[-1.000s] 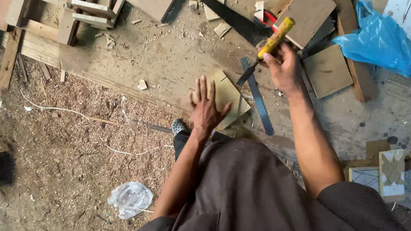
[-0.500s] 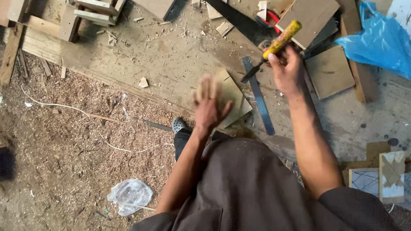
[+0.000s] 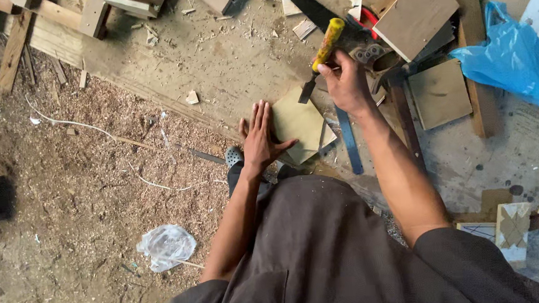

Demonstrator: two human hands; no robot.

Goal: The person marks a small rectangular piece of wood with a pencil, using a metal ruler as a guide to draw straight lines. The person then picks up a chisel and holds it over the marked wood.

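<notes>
Left hand spread flat on wooden square, right hand gripping yellow-handled chisel, blade tip at square's far edge, contact unclear.

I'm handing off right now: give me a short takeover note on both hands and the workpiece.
Left hand: flat, fingers spread, pressing the small square wooden board on the floor.
Right hand: gripping the yellow-handled chisel, blade angled down at the board's upper edge.
Nearby: blue metal strip right of the board, blue plastic bag far right.
Done: board pinned, chisel placed.
Left: no cut visible on the board yet.
</notes>
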